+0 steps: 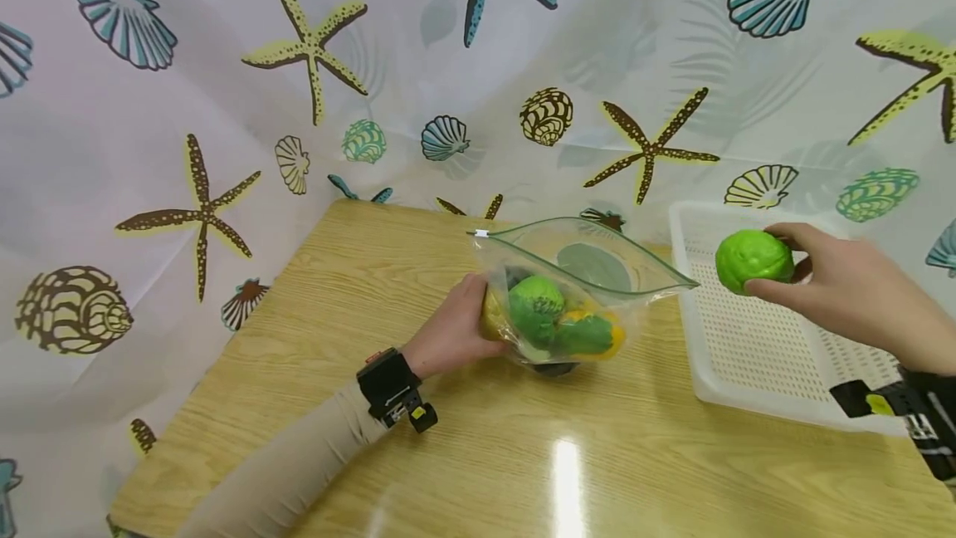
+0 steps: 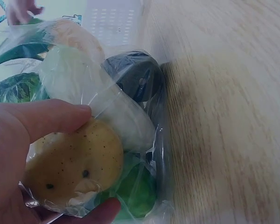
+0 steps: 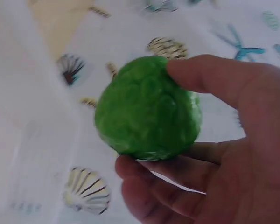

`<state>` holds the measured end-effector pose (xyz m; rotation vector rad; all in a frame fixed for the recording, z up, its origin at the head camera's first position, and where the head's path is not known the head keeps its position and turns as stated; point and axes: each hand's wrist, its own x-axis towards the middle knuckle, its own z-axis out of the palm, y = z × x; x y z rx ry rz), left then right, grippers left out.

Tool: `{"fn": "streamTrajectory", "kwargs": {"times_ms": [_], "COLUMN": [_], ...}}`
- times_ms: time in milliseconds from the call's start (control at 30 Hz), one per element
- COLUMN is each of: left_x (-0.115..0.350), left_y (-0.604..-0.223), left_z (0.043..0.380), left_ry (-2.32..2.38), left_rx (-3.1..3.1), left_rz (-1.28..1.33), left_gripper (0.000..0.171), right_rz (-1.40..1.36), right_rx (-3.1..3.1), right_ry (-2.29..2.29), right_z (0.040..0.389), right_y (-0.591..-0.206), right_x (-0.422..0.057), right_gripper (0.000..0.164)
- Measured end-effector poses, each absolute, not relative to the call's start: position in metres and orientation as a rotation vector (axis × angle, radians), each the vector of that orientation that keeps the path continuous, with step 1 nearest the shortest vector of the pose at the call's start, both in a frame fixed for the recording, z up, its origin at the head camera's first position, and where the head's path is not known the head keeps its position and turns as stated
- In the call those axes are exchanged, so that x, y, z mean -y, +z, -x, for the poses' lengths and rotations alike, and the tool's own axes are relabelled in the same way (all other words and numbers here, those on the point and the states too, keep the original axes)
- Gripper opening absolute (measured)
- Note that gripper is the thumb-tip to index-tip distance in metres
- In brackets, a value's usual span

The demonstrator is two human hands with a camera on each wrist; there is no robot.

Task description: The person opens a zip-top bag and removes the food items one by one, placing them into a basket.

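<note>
My left hand [image 1: 457, 330] grips the left side of a clear zip bag [image 1: 642, 305], thumb and fingers around a tan, dark-spotted potato [image 2: 79, 158] inside it. The bag stands on the table with its green-edged mouth spread wide. Through the plastic show a green bumpy piece [image 1: 536, 297], a green and orange piece [image 1: 590, 334], a long pale piece [image 2: 98, 93] and a dark rounded one [image 2: 136, 77]. To the right, my right hand [image 1: 836, 281] holds a bright green, bumpy round fruit or vegetable [image 3: 149, 109] between thumb and fingers, raised over the white basket [image 1: 698, 355].
The basket has a perforated bottom and stands at the right of the wooden table [image 1: 478, 455]. A white zip slider [image 1: 480, 232] sits at the bag's left corner. Behind and left of the table hangs a curtain [image 1: 448, 65] printed with shells and starfish.
</note>
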<state>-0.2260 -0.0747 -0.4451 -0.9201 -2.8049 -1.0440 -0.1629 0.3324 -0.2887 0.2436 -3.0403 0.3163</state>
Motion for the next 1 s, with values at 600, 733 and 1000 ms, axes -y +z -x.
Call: {"fn": "streamTrajectory", "kwargs": {"times_ms": [600,733,1000], "left_x": [0.070,0.069,0.070], "left_y": [-0.442,-0.441,-0.441], "left_z": [0.224,0.223,0.222], "left_ry": [-1.006,-1.018,-1.022], "left_rx": [2.838,2.854,2.868], "left_rz": [0.890,0.878,0.855], "left_gripper": [0.096,0.096,0.097], "right_rz": [-0.386,-0.404,-0.469], "right_rx": [3.501,3.494,3.192], "right_ry": [0.237,0.195,0.068], "right_z": [0.195,0.191,0.177], "right_y": [-0.361,-0.361,-0.322], "right_x": [-0.393,-0.393,-0.347], "right_gripper": [0.075,0.073,0.049]}}
